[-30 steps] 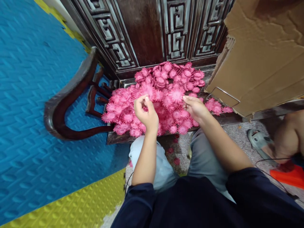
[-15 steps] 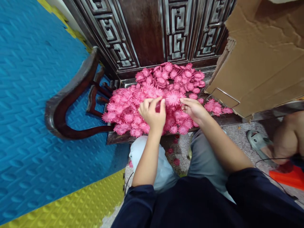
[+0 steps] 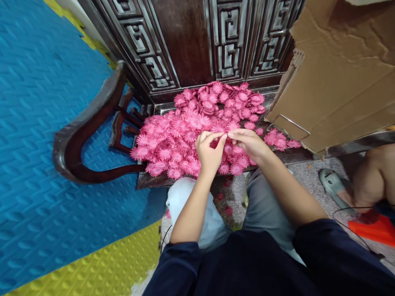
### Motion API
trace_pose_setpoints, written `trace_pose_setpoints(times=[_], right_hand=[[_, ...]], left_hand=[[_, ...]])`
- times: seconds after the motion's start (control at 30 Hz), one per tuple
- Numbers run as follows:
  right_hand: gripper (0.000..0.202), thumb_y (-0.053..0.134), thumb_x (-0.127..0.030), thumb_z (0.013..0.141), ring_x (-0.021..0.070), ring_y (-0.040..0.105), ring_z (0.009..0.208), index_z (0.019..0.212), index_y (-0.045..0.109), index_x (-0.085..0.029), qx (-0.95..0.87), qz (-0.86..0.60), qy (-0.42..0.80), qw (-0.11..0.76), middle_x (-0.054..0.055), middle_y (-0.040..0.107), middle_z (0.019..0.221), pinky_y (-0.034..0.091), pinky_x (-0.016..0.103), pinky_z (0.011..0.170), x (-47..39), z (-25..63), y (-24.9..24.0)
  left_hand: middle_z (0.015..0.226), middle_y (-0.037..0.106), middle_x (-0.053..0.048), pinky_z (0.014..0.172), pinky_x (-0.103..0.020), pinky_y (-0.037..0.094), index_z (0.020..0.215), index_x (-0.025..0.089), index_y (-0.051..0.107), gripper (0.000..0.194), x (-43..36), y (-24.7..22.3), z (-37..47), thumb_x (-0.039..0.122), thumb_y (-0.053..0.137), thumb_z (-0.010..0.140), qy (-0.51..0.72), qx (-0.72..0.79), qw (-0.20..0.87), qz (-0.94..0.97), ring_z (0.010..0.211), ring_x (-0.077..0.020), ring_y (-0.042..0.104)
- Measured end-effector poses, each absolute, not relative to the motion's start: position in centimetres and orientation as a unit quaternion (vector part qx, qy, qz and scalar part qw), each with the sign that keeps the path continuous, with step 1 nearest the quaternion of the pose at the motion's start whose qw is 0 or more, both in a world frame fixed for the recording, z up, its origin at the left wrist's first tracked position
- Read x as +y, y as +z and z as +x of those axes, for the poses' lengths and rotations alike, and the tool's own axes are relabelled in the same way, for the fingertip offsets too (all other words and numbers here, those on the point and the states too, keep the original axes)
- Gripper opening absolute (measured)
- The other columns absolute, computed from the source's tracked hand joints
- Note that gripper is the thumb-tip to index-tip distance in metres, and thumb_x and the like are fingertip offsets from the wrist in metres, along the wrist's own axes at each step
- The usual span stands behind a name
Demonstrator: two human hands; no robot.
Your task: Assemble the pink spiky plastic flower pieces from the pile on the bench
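Observation:
A broad heap of pink flower-shaped pieces (image 3: 179, 139) covers the dark wooden bench seat (image 3: 151, 180). Over the front part of the heap, my left hand (image 3: 210, 150) has thumb and forefinger pinched together. My right hand (image 3: 247, 143) meets it from the right, its fingers also pinched, and the fingertips of both hands touch. What lies between the fingertips is too small to make out. A smaller group of pink pieces (image 3: 279, 139) lies on the bench to the right of my right hand.
A curved wooden armrest (image 3: 69, 156) rises at the left. A large cardboard box (image 3: 339, 82) stands at the right. Another person's leg and sandal (image 3: 333, 187) are at the lower right. A few pink pieces (image 3: 228, 210) lie on the floor between my knees.
My left hand has moved right and its fingertips now meet those of my right hand. The large pink flower that was at my right fingertips is no longer spread out between the hands.

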State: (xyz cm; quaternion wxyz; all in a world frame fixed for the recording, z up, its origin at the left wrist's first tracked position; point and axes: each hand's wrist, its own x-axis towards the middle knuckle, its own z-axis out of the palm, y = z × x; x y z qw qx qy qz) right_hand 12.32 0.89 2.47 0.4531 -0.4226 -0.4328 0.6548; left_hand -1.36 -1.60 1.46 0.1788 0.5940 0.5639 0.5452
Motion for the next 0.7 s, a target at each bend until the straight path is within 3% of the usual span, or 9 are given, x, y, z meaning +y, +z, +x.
trace_pose_setpoints(times=[0.37, 0.7], right_hand=[[0.018, 0.074, -0.033, 0.058, 0.0089, 0.045, 0.059, 0.07, 0.071, -0.02, -0.439, -0.438, 0.638, 0.456, -0.002, 0.061, 0.064, 0.034, 0.025, 0.059, 0.79, 12.12, 2.49], [0.019, 0.075, -0.033, 0.055, 0.0083, 0.043, 0.057, 0.066, 0.069, -0.019, -0.416, -0.438, 0.653, 0.458, -0.003, 0.056, 0.06, 0.032, 0.025, 0.057, 0.75, 12.1, 2.81]], left_hand=[[0.07, 0.058, 0.001, 0.067, -0.024, 0.043, 0.071, 0.019, 0.067, 0.009, -1.32, 1.62, -1.45, 0.021, 0.061, 0.077, 0.584, 0.528, 0.288, 0.545, 0.068, -0.0104, 0.053], [0.073, 0.059, -0.001, 0.069, -0.024, 0.043, 0.075, 0.018, 0.067, 0.012, -1.32, 1.69, -1.4, 0.025, 0.058, 0.081, 0.578, 0.521, 0.272, 0.565, 0.07, -0.011, 0.054]])
